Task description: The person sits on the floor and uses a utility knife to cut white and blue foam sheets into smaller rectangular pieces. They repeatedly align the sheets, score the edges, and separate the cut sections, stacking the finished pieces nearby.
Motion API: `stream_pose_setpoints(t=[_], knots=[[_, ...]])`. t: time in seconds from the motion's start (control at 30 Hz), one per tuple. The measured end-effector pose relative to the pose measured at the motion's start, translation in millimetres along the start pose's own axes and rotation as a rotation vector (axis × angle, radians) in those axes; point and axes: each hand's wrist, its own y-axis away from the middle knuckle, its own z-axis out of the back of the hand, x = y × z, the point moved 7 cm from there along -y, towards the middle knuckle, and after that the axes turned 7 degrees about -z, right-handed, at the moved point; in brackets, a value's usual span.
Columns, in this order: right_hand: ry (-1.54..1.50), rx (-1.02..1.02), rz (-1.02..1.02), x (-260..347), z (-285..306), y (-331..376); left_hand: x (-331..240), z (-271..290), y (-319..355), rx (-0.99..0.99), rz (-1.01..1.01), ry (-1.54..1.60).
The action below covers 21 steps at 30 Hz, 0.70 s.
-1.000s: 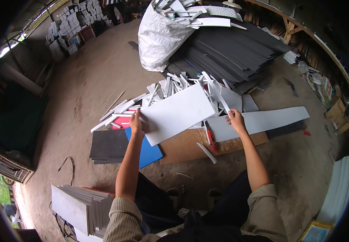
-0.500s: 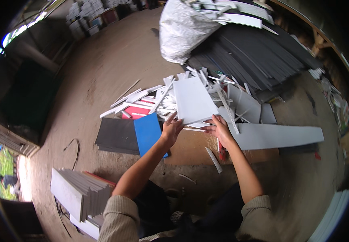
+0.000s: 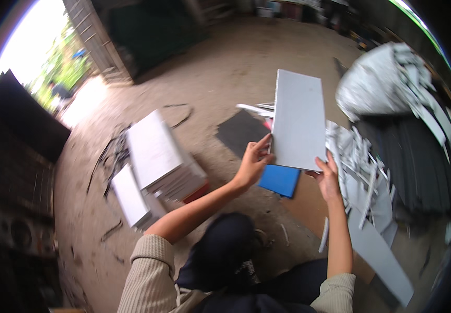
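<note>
A thin white rectangular board [image 3: 299, 120] is held up in front of me, its long side pointing away. My left hand [image 3: 256, 159] grips its left edge near the near corner, fingers closed along the side. At the near right corner, my right hand [image 3: 328, 180] pinches the board, thumb on top and fingers curled beneath. Below it on the floor lie a blue sheet [image 3: 279, 180], a dark grey sheet [image 3: 241, 133] and a brown board [image 3: 309, 204]. The held board hides part of these and of the white offcut strips [image 3: 358, 156].
Left of me stands a stack of white boards [image 3: 155, 148], with a smaller stack [image 3: 130, 198] beside it and black straps [image 3: 115, 154] behind. On the right are a stuffed white sack [image 3: 374, 86], a pile of dark sheets [image 3: 410, 164] and a long pale panel [image 3: 379, 255].
My view has swung left, bringing the white stacks and doorway further into the picture. Both hands still hold the white board, now lifted higher above the floor pile.
</note>
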Motion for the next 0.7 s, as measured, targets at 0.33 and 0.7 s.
stream_pose_setpoints(t=[0.33,0.7], knots=[[0.588,0.398,-0.067,-95,-298,-61,-81,256,149,-0.749,-0.06,-0.252],[1.197,0.253,0.021,-159,-343,-67,-20,306,202,-0.884,0.202,-0.587]])
